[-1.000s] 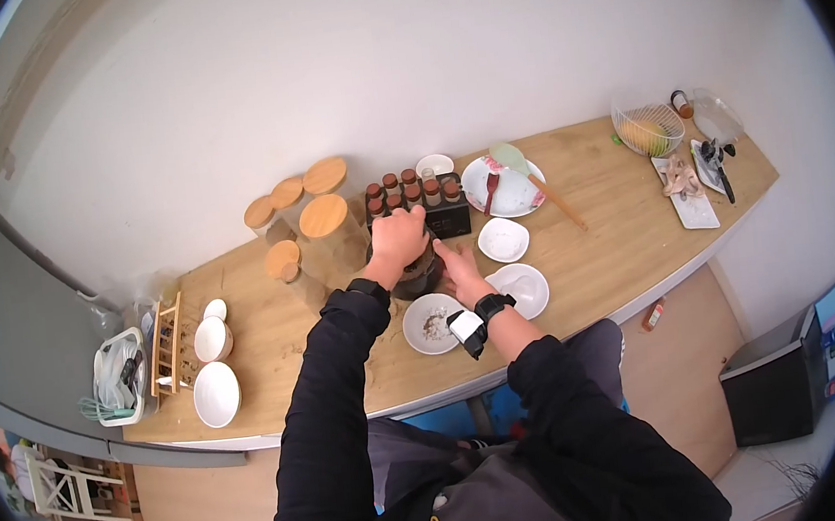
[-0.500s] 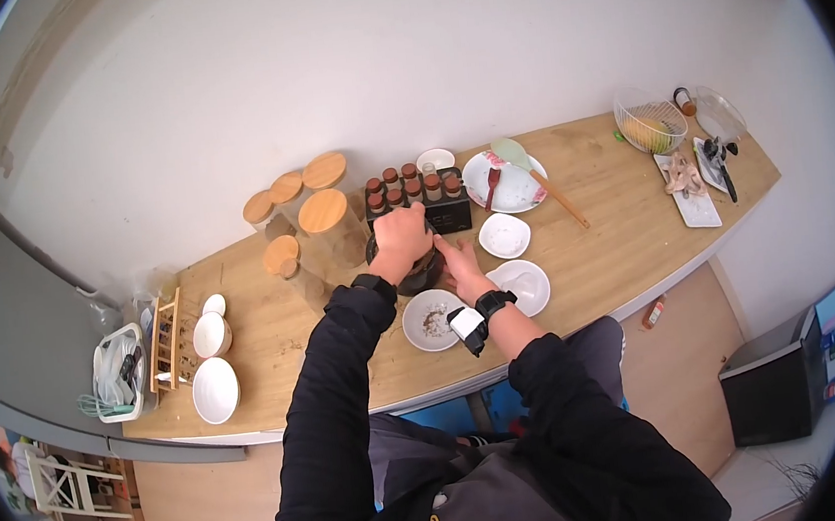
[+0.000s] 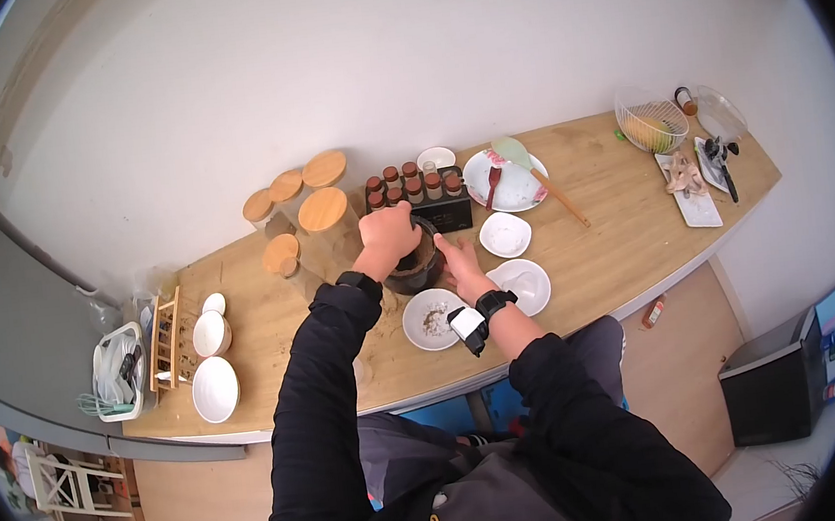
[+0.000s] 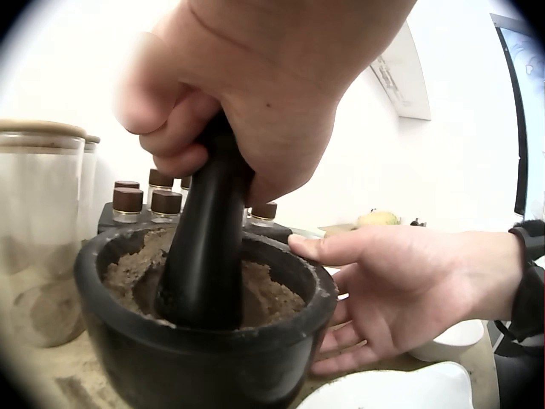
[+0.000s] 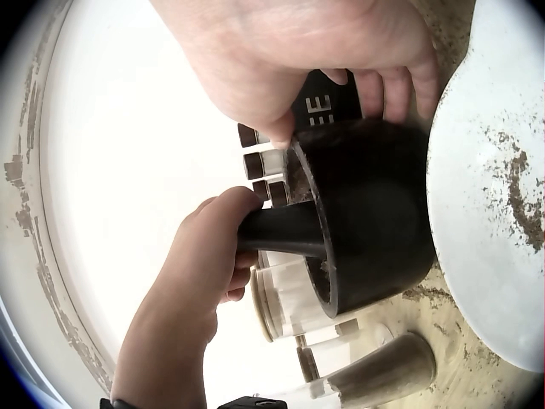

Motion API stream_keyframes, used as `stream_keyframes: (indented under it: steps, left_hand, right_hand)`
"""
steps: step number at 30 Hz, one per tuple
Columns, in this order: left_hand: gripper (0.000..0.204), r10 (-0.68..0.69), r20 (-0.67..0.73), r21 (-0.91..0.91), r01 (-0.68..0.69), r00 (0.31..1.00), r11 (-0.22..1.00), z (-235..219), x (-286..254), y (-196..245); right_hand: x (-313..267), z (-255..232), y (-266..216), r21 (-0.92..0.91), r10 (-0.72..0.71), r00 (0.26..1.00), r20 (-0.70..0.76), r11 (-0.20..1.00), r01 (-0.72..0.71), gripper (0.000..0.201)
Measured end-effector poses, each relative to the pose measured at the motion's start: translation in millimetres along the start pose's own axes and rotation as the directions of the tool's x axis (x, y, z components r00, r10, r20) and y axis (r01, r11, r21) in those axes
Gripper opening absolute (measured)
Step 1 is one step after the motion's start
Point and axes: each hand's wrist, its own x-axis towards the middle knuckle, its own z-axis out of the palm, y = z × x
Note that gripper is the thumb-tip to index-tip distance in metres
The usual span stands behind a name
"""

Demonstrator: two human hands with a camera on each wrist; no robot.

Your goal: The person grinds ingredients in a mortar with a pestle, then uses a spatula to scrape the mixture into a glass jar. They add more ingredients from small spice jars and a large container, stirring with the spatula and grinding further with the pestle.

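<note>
My left hand grips the top of a black pestle in its fist. The pestle's lower end presses into brown ground powder inside a dark stone mortar. Powder coats the mortar's inner wall all round. On the mortar's right side is my right hand; its thumb touches the rim and its loosely extended fingers lie against the outer wall. Close in front stands a white bowl with white and brown bits in it. Beside that bowl sits another white dish.
Behind the mortar stands a black rack of brown-capped spice jars. Tall glass jars with wooden lids crowd the left side. Rightward are a small white dish and a floral plate with a spatula. White bowls stand farther left.
My left hand has shifted slightly left with the pestle, so more of the mortar's inside shows in the head view. The right hand stays against the mortar.
</note>
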Motion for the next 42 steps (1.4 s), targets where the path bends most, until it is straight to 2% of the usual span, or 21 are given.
stream_keyframes:
  steps: [2, 5, 8, 12, 15, 19, 22, 25, 28, 31, 33, 36, 39, 42]
  left_hand:
    - [0.030, 0.065, -0.060, 0.002, -0.065, 0.996, 0.998, 5, -3, 6]
    - [0.031, 0.005, -0.156, -0.012, -0.007, 0.988, 1.000, 8, -4, 7]
    - [0.032, -0.081, -0.151, -0.054, 0.074, 0.985, 0.996, 9, -2, -7]
    - [0.033, -0.141, -0.062, -0.059, 0.137, 0.988, 0.989, 4, -5, -19]
    - [0.033, -0.053, -0.044, -0.034, 0.051, 0.998, 0.998, 3, -9, -15]
    - [0.032, 0.136, -0.108, 0.008, -0.136, 0.985, 0.991, 6, -16, 6]
    - [0.030, 0.276, -0.185, 0.034, -0.274, 0.943, 0.961, 11, -17, 13]
    - [0.030, 0.380, -0.251, 0.139, -0.355, 0.890, 0.924, 16, -14, 1]
    - [0.029, 0.340, -0.218, 0.161, -0.310, 0.915, 0.937, 12, -13, -11]
    - [0.031, 0.346, -0.117, 0.126, -0.332, 0.931, 0.935, 2, -13, -15]
    - [0.033, 0.202, -0.039, 0.037, -0.201, 0.979, 0.979, -2, -9, -14]
    - [0.034, 0.057, 0.017, -0.056, -0.056, 0.998, 0.997, -3, -6, -17]
    - [0.032, 0.011, -0.051, -0.105, -0.016, 0.999, 0.994, 4, -8, -17]
    - [0.030, -0.049, -0.208, -0.179, 0.011, 0.977, 0.984, 15, -12, -14]
  right_hand:
    - [-1, 1, -1, 0.000, 0.001, 1.000, -0.013, 1.000, -0.001, 0.096]
    - [1, 3, 2, -0.007, -0.020, 0.999, -0.048, 1.000, 0.019, 0.094]
    - [-3, 4, -1, -0.005, -0.023, 0.998, -0.065, 1.000, 0.022, 0.091]
    - [1, 5, 3, -0.021, -0.029, 0.998, -0.052, 0.999, 0.028, 0.096]
    - [0, 4, 3, -0.021, -0.027, 0.999, -0.045, 0.999, 0.026, 0.095]
    - [-5, 5, -1, 0.000, -0.027, 0.998, -0.065, 1.000, 0.027, 0.092]
    - [-8, 6, -4, 0.004, -0.027, 0.998, -0.053, 1.000, 0.027, 0.092]
    - [-6, 4, -3, -0.006, -0.021, 0.998, -0.064, 1.000, 0.021, 0.092]
    - [-6, 6, -2, -0.009, -0.021, 0.998, -0.065, 1.000, 0.021, 0.092]
    - [-6, 4, -2, -0.005, -0.022, 0.998, -0.064, 1.000, 0.021, 0.091]
    - [-5, 5, -1, -0.005, -0.036, 0.997, -0.072, 0.999, 0.036, 0.091]
    - [-4, 5, 0, -0.006, -0.032, 0.997, -0.068, 0.999, 0.032, 0.090]
    - [-2, 5, 1, -0.012, -0.041, 0.996, -0.078, 0.999, 0.041, 0.090]
    - [-1, 5, 1, -0.010, -0.040, 0.996, -0.074, 0.999, 0.039, 0.090]
